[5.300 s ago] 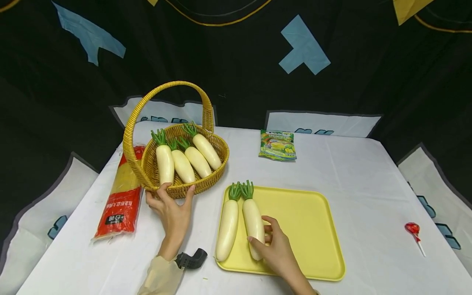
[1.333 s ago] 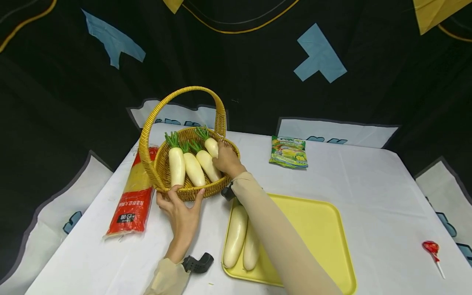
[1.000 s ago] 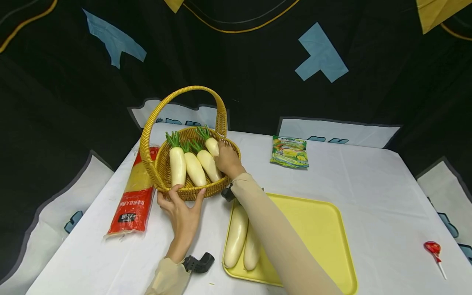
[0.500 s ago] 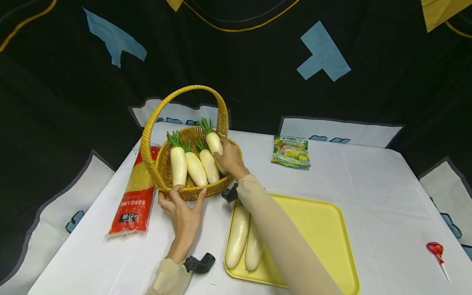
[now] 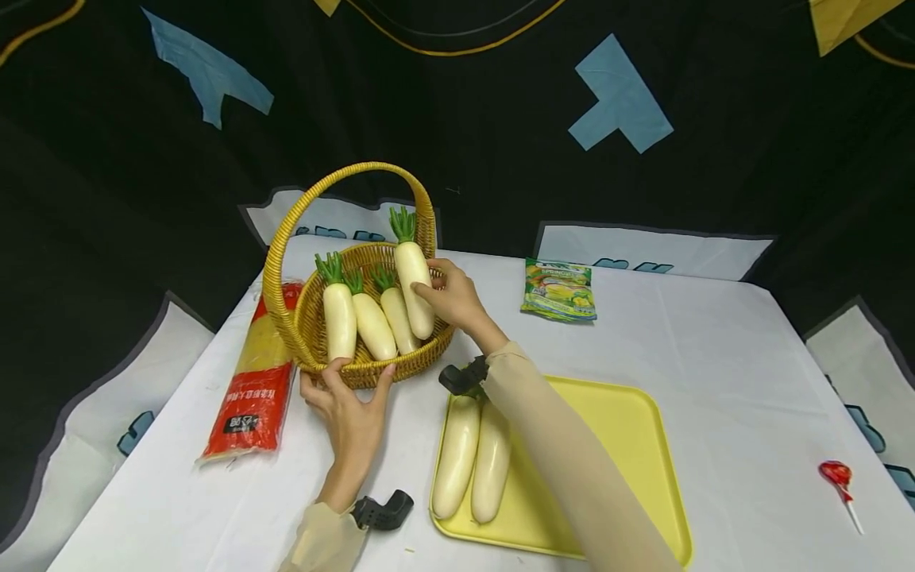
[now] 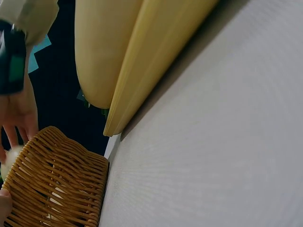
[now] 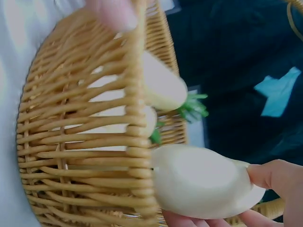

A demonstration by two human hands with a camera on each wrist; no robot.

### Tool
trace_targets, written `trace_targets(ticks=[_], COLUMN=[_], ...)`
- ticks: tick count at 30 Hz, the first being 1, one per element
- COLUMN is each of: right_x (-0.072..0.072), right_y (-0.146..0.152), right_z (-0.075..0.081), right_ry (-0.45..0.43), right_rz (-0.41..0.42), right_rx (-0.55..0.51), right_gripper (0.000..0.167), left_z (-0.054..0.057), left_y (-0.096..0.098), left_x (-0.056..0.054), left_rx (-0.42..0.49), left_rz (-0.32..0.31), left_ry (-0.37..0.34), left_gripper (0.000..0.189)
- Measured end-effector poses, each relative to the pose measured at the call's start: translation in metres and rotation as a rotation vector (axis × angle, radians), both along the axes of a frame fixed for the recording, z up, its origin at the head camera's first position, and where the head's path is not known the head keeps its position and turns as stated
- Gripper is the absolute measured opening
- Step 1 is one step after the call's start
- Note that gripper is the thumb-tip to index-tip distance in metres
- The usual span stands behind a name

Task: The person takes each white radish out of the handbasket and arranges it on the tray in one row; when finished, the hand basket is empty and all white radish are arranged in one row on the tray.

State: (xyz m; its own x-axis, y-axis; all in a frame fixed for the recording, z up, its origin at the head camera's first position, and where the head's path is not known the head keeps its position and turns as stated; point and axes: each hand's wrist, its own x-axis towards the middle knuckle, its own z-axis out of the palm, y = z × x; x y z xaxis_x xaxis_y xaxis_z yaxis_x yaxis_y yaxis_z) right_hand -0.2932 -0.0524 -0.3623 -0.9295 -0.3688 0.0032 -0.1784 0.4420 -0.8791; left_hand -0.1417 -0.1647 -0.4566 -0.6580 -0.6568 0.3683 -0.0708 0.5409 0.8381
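Observation:
My right hand [image 5: 461, 300] pinches a white radish [image 5: 412, 278] with green stems at the right side of the wicker basket [image 5: 411, 365]. That radish is tilted up, its leafy end above the rim; the right wrist view shows thumb and fingers round its pale body. Three other radishes [image 5: 374, 327] lie in the basket. With thumb and fingers spread, my left hand [image 5: 353, 421] holds the basket's near rim. On the left part of the yellow tray [image 5: 608, 453] two radishes [image 5: 456, 461] lie side by side, their stems partly hidden behind the right wrist's black camera.
A red and yellow packet [image 5: 246, 397] lies left of the basket, close against it. The tall basket handle [image 5: 343, 171] arches overhead. A green packet [image 5: 559, 291] lies at the back, a red lollipop [image 5: 836, 473] at the far right. Black cloth hangs behind the white table.
My right hand has gone from a radish on the tray to the basket's rightmost radish and raised it, tilting it more upright. My left hand stays at the basket rim.

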Motion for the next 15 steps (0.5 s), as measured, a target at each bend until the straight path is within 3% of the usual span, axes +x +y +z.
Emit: trace_targets(ticks=[15], right_x=[0.042], right_y=[0.084], right_z=[0.016], right_ry=[-0.202], right_rz=[0.02], right_rx=[-0.161], right_gripper=[0.053], left_z=[0.0], left_y=[0.001], left_x=[0.0], left_rx=[0.011], left_rz=[-0.015], left_ry=[-0.011], left_gripper=[0.065])
